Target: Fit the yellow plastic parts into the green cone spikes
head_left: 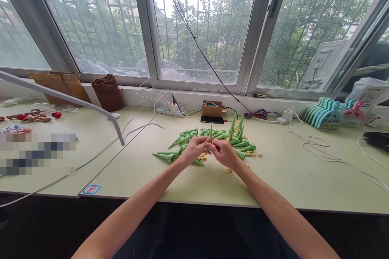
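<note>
Both hands meet over a heap of green plastic plant-watering spikes point(188, 134) in the middle of the table. My left hand point(195, 148) is closed around a green watering spike point(211, 131), whose pointed tip sticks up above the fingers. From the other side, my right hand point(224, 152) pinches at the same spike, and a bit of yellow shows between the fingertips. The fingers hide most of the spike's body. Small yellow plastic pieces point(251, 154) lie scattered around the hands. Just beyond my right hand, a few spikes point(232, 129) stand upright, while others lie on their sides.
Behind the heap are a black phone point(212, 119), a small cardboard box point(212, 109) and a power strip point(172, 110). A white cable point(316, 142) and turquoise hangers point(323, 113) are to the right. A grey bent tube point(91, 105) crosses at left, near a brown pouch point(107, 92).
</note>
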Motion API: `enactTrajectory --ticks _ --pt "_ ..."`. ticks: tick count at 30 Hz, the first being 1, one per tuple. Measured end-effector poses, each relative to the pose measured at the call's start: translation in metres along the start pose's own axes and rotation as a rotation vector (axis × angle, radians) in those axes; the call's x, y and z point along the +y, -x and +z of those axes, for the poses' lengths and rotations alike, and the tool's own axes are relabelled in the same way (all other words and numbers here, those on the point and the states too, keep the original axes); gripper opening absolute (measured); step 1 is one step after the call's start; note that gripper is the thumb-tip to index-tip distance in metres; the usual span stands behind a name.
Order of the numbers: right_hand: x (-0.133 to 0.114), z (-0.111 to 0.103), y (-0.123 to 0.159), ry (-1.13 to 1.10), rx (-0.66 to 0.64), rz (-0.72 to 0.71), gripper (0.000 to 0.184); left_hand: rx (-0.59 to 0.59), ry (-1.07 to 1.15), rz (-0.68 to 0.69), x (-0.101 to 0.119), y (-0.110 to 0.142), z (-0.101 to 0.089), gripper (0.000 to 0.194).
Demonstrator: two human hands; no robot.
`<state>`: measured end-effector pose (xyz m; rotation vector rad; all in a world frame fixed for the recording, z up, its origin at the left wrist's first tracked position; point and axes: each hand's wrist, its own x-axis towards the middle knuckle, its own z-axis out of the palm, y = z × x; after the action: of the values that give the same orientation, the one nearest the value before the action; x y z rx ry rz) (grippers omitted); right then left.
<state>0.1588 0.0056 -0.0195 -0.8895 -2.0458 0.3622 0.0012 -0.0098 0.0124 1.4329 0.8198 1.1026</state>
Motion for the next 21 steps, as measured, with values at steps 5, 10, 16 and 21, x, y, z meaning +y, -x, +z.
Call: enactTrajectory --ticks 5,10,16,21 --pt "0.0009 -0.0002 0.0001 0.018 -0.002 -0.007 0.040 0.013 -0.029 -0.005 -0.0016 -0.0004 -0.0016 0.042" --pt "0.0001 -0.0006 0.0003 0.022 -0.001 -0.011 0.040 0.008 -0.040 -0.007 -0.0018 -0.0001 -0.0018 0.043" --pt "-0.0002 -0.0015 -0.0003 0.017 -0.015 -0.018 0.038 0.002 -0.059 -0.014 -0.0029 -0.0002 -0.0026 0.044" --pt "0.0001 -0.0006 -0.0001 0.007 -0.029 -0.010 0.039 -0.033 -0.061 -0.014 -0.0035 -0.0004 -0.0030 0.046"
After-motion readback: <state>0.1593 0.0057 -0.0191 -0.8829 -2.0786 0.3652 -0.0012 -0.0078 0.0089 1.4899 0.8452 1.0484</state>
